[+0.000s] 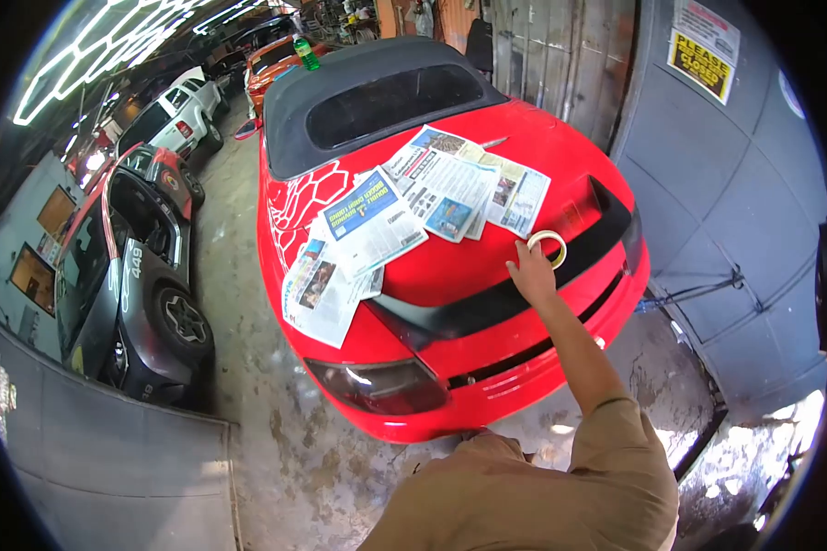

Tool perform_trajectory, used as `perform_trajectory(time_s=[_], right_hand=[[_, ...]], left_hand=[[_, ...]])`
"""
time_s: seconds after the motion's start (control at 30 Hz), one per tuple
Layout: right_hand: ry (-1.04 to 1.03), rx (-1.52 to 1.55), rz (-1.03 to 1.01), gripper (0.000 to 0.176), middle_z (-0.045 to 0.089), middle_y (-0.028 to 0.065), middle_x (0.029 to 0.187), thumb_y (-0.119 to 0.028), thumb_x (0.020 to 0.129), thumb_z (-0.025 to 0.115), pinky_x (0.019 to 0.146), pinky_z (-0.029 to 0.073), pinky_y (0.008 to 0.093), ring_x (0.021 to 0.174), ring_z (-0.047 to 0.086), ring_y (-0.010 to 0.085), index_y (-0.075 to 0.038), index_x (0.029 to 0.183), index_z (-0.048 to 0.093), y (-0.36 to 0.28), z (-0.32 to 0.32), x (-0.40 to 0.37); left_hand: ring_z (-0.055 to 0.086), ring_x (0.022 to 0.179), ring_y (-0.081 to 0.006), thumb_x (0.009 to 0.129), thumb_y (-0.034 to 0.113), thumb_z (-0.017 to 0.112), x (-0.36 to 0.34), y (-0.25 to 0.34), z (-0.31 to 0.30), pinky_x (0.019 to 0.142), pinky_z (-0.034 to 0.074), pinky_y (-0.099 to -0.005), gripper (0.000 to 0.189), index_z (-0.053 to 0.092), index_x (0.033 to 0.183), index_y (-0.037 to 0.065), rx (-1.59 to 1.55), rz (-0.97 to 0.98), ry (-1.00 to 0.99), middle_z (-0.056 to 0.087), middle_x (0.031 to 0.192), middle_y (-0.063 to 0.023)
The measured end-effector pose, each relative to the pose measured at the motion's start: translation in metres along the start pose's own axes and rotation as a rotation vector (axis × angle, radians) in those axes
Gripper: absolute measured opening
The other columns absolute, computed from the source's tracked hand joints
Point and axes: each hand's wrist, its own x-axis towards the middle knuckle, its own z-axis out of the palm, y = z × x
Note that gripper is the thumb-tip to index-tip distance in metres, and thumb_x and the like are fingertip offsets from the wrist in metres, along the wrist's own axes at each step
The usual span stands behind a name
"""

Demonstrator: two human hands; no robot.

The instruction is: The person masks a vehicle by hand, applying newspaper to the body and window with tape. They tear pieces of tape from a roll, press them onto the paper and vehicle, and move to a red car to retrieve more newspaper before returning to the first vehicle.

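Observation:
My right hand (529,274) reaches over the rear of a red car (560,147), beside the black strip along its tail. A pale roll of masking tape (560,253) is at its fingers, with the ring's left side against them. The thumb points away to the left; the exact grip is hard to make out. Left of the hand, overlapping newspaper sheets (377,220) cover part of the red trunk lid. One printed sheet (521,197) lies closest to the fingertips. My left hand is out of view.
A dark soft top (340,87) covers the red car, with a green bottle (306,55) standing on it. At left is a grey car (147,285) with its side opening visible. A grey metal door (726,184) stands at right, a grey panel (110,459) at lower left.

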Motion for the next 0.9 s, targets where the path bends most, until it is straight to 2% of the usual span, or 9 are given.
perform_trajectory(time_s=[0.1, 0.23, 0.33, 0.43, 0.47, 0.57, 0.63, 0.77, 0.9], right_hand=[[-0.224, -0.233, 0.101, 0.051, 0.053, 0.0303, 0.139, -0.022, 0.091, 0.067, 0.092, 0.058, 0.0537, 0.110, 0.066, 0.0439, 0.000, 0.136, 0.055, 0.043, 0.052, 0.074], [-0.343, -0.230, 0.462, 0.052, 0.035, 0.0346, 0.157, -0.017, 0.093, 0.060, 0.095, 0.057, 0.0551, 0.115, 0.068, 0.0444, 0.002, 0.140, 0.052, 0.092, 0.133, 0.129], [-0.259, 0.128, 0.915, 0.082, 0.029, 0.0434, 0.154, -0.030, 0.094, 0.062, 0.105, 0.052, 0.0551, 0.125, 0.059, 0.0528, 0.006, 0.157, 0.024, 0.140, 0.186, 0.167], [-0.131, 0.328, 0.986, 0.092, 0.043, 0.0399, 0.145, -0.033, 0.087, 0.073, 0.106, 0.052, 0.0520, 0.126, 0.059, 0.0506, 0.005, 0.156, 0.025, 0.162, 0.198, 0.185], [-0.090, 0.392, 1.012, 0.082, 0.050, 0.0366, 0.137, -0.033, 0.085, 0.074, 0.103, 0.053, 0.0507, 0.121, 0.062, 0.0486, 0.006, 0.146, 0.034, 0.175, 0.212, 0.192], [0.119, 0.835, 0.976, 0.055, 0.071, 0.0268, 0.115, -0.033, 0.081, 0.080, 0.094, 0.056, 0.0468, 0.107, 0.070, 0.0427, 0.006, 0.116, 0.064, 0.239, 0.293, 0.219], [0.293, 0.861, 0.793, 0.040, 0.073, 0.0263, 0.102, -0.031, 0.082, 0.079, 0.084, 0.055, 0.0475, 0.097, 0.072, 0.0420, 0.004, 0.099, 0.069, 0.188, 0.225, 0.222], [0.555, 0.309, 0.370, 0.025, 0.067, 0.0267, 0.085, -0.023, 0.097, 0.068, 0.071, 0.049, 0.0497, 0.080, 0.066, 0.0428, 0.002, 0.100, 0.067, 0.143, 0.125, 0.266], [0.752, 0.451, 0.207, 0.025, 0.060, 0.0259, 0.080, -0.022, 0.103, 0.063, 0.069, 0.045, 0.0504, 0.075, 0.059, 0.0452, 0.002, 0.095, 0.062, 0.091, 0.018, 0.305]], left_hand=[[0.064, 0.104, -0.0440, 0.102, 0.031, 0.051, 0.000, 0.039, 0.007, 0.088, 0.052, -0.0547, 0.036, 0.059, 0.127, 0.007, -0.168, -0.075, 0.097, 0.068, 0.112, -0.0247], [0.065, 0.101, -0.0429, 0.099, 0.031, 0.054, 0.003, 0.082, 0.014, 0.086, 0.052, -0.0537, 0.032, 0.062, 0.119, 0.008, -0.370, -0.108, 0.233, 0.069, 0.108, -0.0231], [0.065, 0.099, -0.0421, 0.097, 0.032, 0.055, 0.002, 0.104, 0.023, 0.084, 0.052, -0.0530, 0.029, 0.064, 0.112, 0.009, -0.453, -0.111, 0.291, 0.069, 0.106, -0.0219], [0.066, 0.096, -0.0414, 0.094, 0.032, 0.057, 0.003, 0.113, 0.034, 0.082, 0.052, -0.0523, 0.027, 0.066, 0.105, 0.009, -0.448, -0.101, 0.307, 0.070, 0.103, -0.0207], [0.066, 0.096, -0.0411, 0.094, 0.032, 0.058, 0.004, 0.116, 0.037, 0.082, 0.052, -0.0520, 0.026, 0.067, 0.103, 0.010, -0.434, -0.092, 0.302, 0.070, 0.102, -0.0203], [0.066, 0.093, -0.0403, 0.091, 0.032, 0.059, 0.007, 0.114, 0.043, 0.080, 0.052, -0.0513, 0.025, 0.069, 0.096, 0.010, -0.304, 0.014, 0.301, 0.070, 0.099, -0.0191], [0.067, 0.092, -0.0398, 0.090, 0.033, 0.060, 0.009, 0.105, 0.043, 0.079, 0.052, -0.0508, 0.024, 0.070, 0.092, 0.011, -0.131, 0.126, 0.305, 0.071, 0.097, -0.0182], [0.068, 0.095, -0.0398, 0.091, 0.034, 0.061, 0.014, 0.118, 0.040, 0.082, 0.052, -0.0499, 0.027, 0.071, 0.097, 0.009, -0.341, -0.024, 0.283, 0.072, 0.100, -0.0192], [0.068, 0.098, -0.0399, 0.092, 0.035, 0.061, 0.020, 0.134, 0.029, 0.085, 0.053, -0.0491, 0.031, 0.072, 0.101, 0.008, -0.402, -0.060, 0.292, 0.073, 0.103, -0.0202]])
